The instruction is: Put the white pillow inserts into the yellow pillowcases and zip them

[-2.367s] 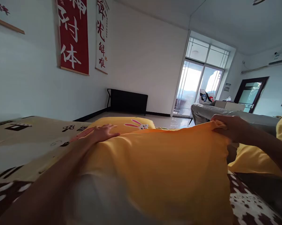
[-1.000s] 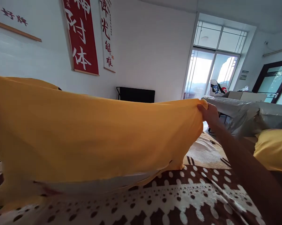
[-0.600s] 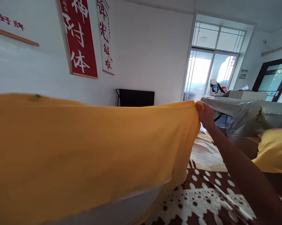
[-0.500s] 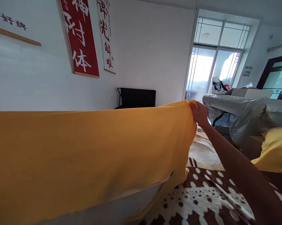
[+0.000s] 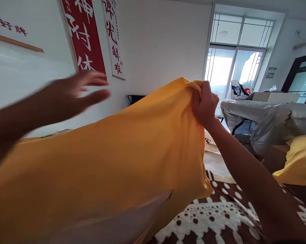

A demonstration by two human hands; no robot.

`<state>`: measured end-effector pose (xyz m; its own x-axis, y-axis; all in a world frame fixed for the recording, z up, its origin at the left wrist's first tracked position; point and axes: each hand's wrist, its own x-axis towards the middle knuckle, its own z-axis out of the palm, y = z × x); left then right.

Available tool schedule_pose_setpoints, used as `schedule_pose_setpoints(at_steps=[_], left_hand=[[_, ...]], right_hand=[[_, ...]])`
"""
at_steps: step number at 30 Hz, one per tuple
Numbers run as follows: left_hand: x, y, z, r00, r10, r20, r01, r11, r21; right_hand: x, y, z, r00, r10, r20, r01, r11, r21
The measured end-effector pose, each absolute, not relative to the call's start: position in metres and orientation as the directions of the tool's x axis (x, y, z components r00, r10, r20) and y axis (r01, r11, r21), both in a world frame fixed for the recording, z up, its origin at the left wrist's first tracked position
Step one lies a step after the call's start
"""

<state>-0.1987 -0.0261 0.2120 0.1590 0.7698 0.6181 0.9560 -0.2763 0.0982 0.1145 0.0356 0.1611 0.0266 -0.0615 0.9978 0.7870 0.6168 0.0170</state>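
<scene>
- The right hand [image 5: 205, 103] is closed around a bunched upper corner of the yellow fabric cover [image 5: 132, 152], fingers curled over the cloth. A gathered fold likely gives a firmer hold on thin, slippery cloth than a single pinched edge would.
- That corner is the cover's highest point, so the fabric hangs from it in creases, and its top edge slopes down towards the person's left. The raised corner seems to carry the weight on that side.
- The left hand [image 5: 85, 91] is empty and spread wide, thumb apart from the fingers, blurred as if moving. It is above the sloping edge and apart from the cloth, so it gives no support here.
- The cover is in front of the person, its lower right part hanging over the brown-and-white patterned blanket [image 5: 193, 213]. Near its lower edge a gap shows a pale layer [image 5: 142, 217]; whether this is lining or filling, I cannot tell.
- A yellow pillow [image 5: 300, 162] lies at the far right, well apart from the held corner and beyond the right forearm.
- Behind, plastic sheeting [image 5: 265, 110] drapes over furniture, probably against dust, with a cardboard box [image 5: 282, 97] on top.
</scene>
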Motion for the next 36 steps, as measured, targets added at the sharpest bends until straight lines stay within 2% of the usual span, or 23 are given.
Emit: schedule_pose_setpoints(at_steps=[2,3,5,8,11,14,16,19,23,26,29,33,36], left_hand=[[-0.146,-0.017,0.209,0.372,0.725,0.58,0.788,-0.577,0.214],[-0.12,-0.012,0.207,0.455,0.7,0.551,0.735,-0.644,0.211],[-0.076,-0.001,0.201,0.523,0.701,0.484,0.697,-0.679,0.23],[-0.047,0.008,0.193,0.542,0.766,0.347,0.665,-0.643,0.381],[-0.047,0.013,0.191,0.523,0.796,0.305,0.609,-0.6,0.519],[-0.054,0.018,0.194,0.423,0.86,0.287,0.644,-0.508,0.573],[-0.057,0.022,0.197,0.354,0.892,0.282,0.662,-0.452,0.598],[-0.062,0.031,0.199,0.306,0.91,0.279,0.641,-0.414,0.646],[-0.069,0.043,0.199,0.28,0.929,0.244,0.607,-0.368,0.704],[-0.073,0.052,0.198,0.269,0.937,0.221,0.6,-0.343,0.723],[-0.076,0.061,0.195,0.253,0.935,0.249,0.583,-0.352,0.732],[-0.082,0.068,0.189,0.22,0.936,0.274,0.603,-0.351,0.717],[-0.084,0.068,0.187,0.215,0.94,0.265,0.617,-0.341,0.709]], right_hand=[[0.112,0.035,0.163,-0.016,-0.037,0.999,0.775,0.631,0.036],[0.113,0.035,0.164,-0.026,-0.019,0.999,0.767,0.641,0.033],[0.118,0.032,0.164,-0.019,0.014,1.0,0.756,0.655,0.006],[0.129,0.028,0.162,0.048,0.086,0.995,0.721,0.687,-0.094],[0.143,0.027,0.155,0.11,0.278,0.954,0.567,0.771,-0.29],[0.155,0.029,0.13,-0.026,0.599,0.8,0.231,0.783,-0.578],[0.161,0.028,0.101,-0.215,0.759,0.615,0.057,0.639,-0.767],[0.169,0.02,0.041,-0.434,0.836,0.337,0.004,0.375,-0.927],[0.182,-0.001,-0.04,-0.543,0.831,0.122,0.056,0.18,-0.982],[0.194,-0.011,-0.083,-0.511,0.859,0.002,0.281,0.169,-0.945],[0.202,-0.016,-0.109,-0.447,0.894,-0.021,0.407,0.182,-0.895],[0.206,-0.01,-0.126,-0.37,0.924,-0.093,0.447,0.089,-0.89],[0.21,0.002,-0.128,-0.313,0.948,-0.063,0.474,0.098,-0.875]])
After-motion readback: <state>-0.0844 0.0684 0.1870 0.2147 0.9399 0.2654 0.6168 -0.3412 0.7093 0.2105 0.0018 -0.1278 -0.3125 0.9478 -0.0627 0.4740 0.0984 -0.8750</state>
